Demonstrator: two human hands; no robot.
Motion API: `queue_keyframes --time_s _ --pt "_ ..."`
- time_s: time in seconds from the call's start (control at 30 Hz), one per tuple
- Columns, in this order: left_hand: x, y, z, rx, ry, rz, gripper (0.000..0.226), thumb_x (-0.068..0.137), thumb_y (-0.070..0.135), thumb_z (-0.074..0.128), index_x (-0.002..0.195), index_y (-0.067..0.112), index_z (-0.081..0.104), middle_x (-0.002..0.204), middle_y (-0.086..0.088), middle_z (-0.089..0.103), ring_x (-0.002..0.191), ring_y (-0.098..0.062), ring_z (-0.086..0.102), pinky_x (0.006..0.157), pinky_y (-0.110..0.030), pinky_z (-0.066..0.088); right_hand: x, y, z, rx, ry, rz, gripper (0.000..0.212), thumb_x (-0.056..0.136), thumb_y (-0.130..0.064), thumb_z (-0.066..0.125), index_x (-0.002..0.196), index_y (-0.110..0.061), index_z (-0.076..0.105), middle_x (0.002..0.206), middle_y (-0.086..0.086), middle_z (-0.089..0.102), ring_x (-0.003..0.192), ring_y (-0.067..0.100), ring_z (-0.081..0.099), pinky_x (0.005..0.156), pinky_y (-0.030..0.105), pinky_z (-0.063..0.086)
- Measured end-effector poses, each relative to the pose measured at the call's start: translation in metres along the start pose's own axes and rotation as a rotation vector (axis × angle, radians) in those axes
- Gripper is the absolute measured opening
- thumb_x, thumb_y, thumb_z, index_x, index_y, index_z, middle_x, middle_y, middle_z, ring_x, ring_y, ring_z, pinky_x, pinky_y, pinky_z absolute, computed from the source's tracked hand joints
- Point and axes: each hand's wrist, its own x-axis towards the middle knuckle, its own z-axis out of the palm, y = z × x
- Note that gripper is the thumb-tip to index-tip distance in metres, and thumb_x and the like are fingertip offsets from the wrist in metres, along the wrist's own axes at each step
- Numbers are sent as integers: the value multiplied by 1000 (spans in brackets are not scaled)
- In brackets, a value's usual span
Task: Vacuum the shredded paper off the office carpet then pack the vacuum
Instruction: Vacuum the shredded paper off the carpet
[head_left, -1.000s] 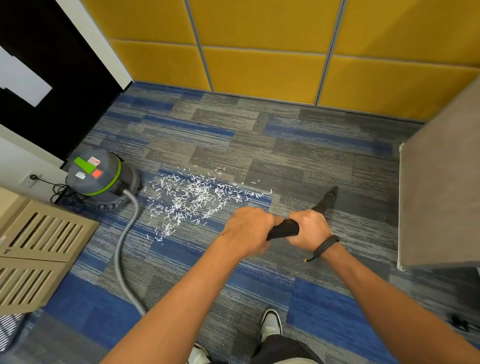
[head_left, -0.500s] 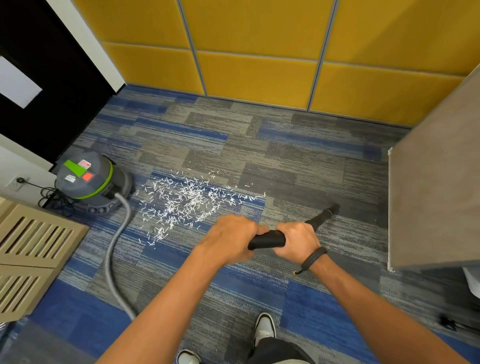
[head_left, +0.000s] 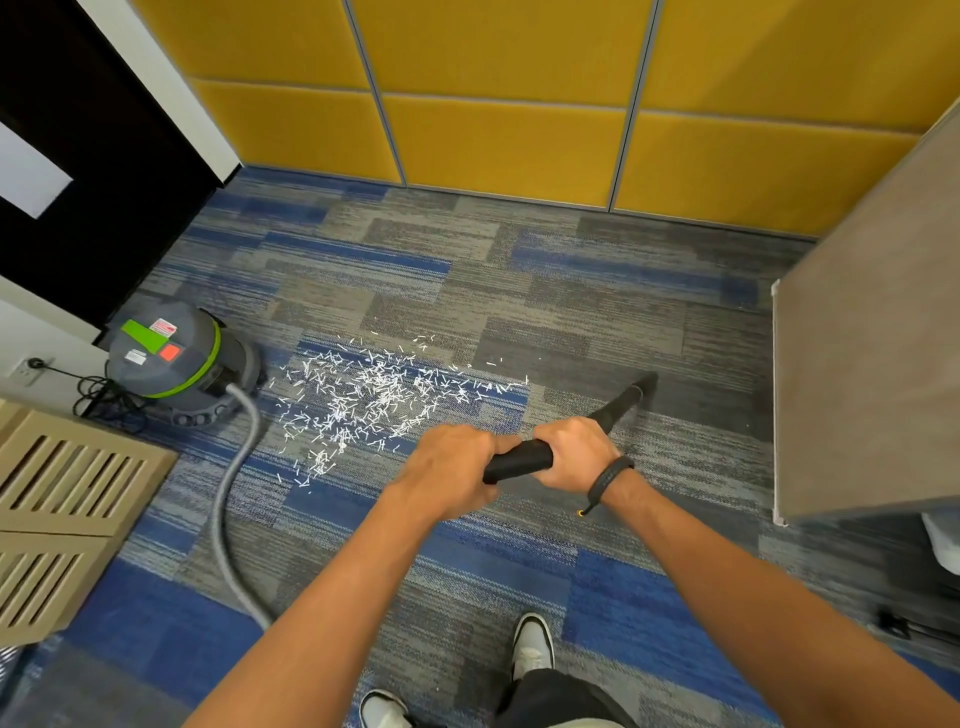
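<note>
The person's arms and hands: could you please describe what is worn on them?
Both forearms are bare, with no sleeves in view. The right hand has a dark braided wristband at its wrist, with a short cord ending in a small yellow tip. The left hand shows no band or glove.

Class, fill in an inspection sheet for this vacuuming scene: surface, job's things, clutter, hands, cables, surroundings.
Surface: blue and grey carpet, patterned tiles.
Job's things: shredded paper scattered on the carpet; grey and green vacuum standing left of it; grey hose running from the vacuum toward the person; black wand, nozzle tip on the carpet right of the paper.
Clutter: nothing seen apart from the paper.
Hands: left hand and right hand both grip the wand.
Cables: black cord bundled beside the vacuum, plugged into a wall socket.
Surroundings: yellow wall panels, slatted wooden unit at left, grey cabinet at right.
</note>
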Motion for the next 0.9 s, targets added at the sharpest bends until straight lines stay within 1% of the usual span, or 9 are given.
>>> queue_keyframes --time_s 0.13,0.3,0.37,0.5,0.57,0.67,0.73,0.8,0.9 --pt "-7 -2 7 -38 -4 -52 76 88 25 81 154 40 46 104 8 74 81 -10 61 90 -29 56 6 -7 0 15 -74 -9 10 78 -32 68 76 -26 60 69 -5 66 65 20 64 69 32 55" --pt "-9 -3 7 4 -4 -36 74 89 26 79 153 40 45 102 7 74 79 -12 60 89 -29 55 1 -10 1 19 -58 -14 15 79 -32 66 75 -30 51 70 -8 64 64 16 61 69 29 53" --pt "-7 -3 8 7 -5 -14 74 89 26 79 153 41 45 105 8 75 84 -14 66 92 -32 56 -4 -7 5 36 -30 1 16 77 -35 63 72 -31 48 67 -10 61 61 16 59 66 30 53" --pt "-2 6 11 4 -24 4 75 90 27 79 155 40 43 104 6 75 89 -15 69 93 -32 55 -14 2 8 63 -24 15 13 74 -38 58 70 -30 48 63 -11 58 59 18 59 63 32 53" --pt "-2 7 14 -1 -18 -6 77 90 28 80 156 39 42 107 7 75 87 -14 65 96 -32 54 -13 5 8 60 -29 5 15 75 -37 60 70 -31 48 63 -11 57 58 17 59 62 33 54" --pt "-6 4 10 2 -26 -34 75 90 29 79 155 42 43 105 8 74 81 -11 55 91 -30 53 -6 3 10 64 -13 -31 19 78 -34 69 70 -27 53 64 -7 61 57 17 60 60 32 54" --pt "-9 3 6 35 -27 -54 71 91 29 78 153 42 45 99 8 73 78 -13 56 85 -30 56 -1 -3 9 75 -2 -40 18 78 -31 71 71 -26 55 63 -7 62 57 16 60 59 33 55" --pt "-10 3 3 66 -20 -66 68 91 26 76 151 40 48 89 9 67 74 -14 58 79 -29 57 3 -7 8 81 3 -46 15 77 -29 70 71 -26 57 63 -7 62 57 16 61 60 33 56" --pt "-8 4 1 91 -15 -55 68 89 25 76 150 40 49 86 10 66 74 -15 61 80 -32 59 3 -9 5 77 15 -21 17 75 -26 70 71 -28 53 64 -8 63 58 15 60 62 32 56"
